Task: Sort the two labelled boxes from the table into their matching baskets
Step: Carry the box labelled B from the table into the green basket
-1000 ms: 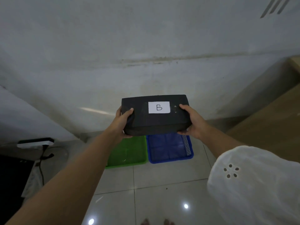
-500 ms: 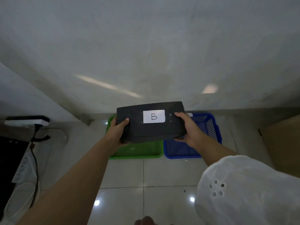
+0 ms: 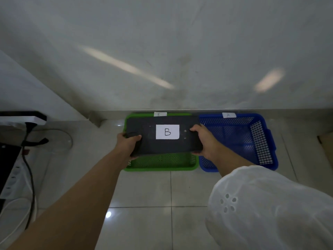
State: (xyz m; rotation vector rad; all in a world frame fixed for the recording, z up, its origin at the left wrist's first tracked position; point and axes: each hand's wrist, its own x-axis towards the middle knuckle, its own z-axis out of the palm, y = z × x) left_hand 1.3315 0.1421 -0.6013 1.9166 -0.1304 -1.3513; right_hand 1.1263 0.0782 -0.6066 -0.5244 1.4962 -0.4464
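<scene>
A black box [image 3: 144, 141] with a white label reading B is held level over the green basket [image 3: 162, 165]. My left hand [image 3: 127, 144] grips its left end and my right hand [image 3: 203, 141] grips its right end. The green basket stands on the floor against the wall, with a small white label [image 3: 160, 114] on its far rim, partly hidden by the box. Right beside it stands the blue basket [image 3: 239, 141], holding nothing, with a white label A [image 3: 228, 115] on its far rim. The second box is out of sight.
The wall [image 3: 162, 51] rises directly behind both baskets. At the left lie a power strip [image 3: 12, 175], a black cable [image 3: 30, 177] and a black-and-white device [image 3: 23, 117]. A brown panel edge [image 3: 326, 147] shows at the far right. Glossy tiled floor [image 3: 144, 204] lies in front.
Both hands have carried the box B down and forward, from above the two baskets to just over the green one. The view has tilted down, so the baskets now show fully.
</scene>
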